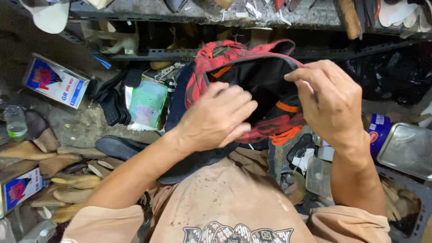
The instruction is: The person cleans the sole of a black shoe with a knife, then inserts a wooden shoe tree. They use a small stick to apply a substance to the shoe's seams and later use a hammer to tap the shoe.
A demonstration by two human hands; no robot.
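A red and black patterned bag (225,56) with orange trim lies open on my lap, its dark lining facing me. My left hand (218,118) rests on the near edge of the opening, fingers curled over the fabric. My right hand (330,101) pinches the rim of the bag at its upper right corner and holds the opening apart. Part of the bag's lower half is hidden behind both hands.
A metal shelf (216,15) cluttered with tools runs across the top. Rectangular tins (56,81) and a plastic bottle (15,123) sit at left, with shoe soles (119,146) and wooden lasts (72,182). A blue can (380,130) and metal tray (407,150) sit at right.
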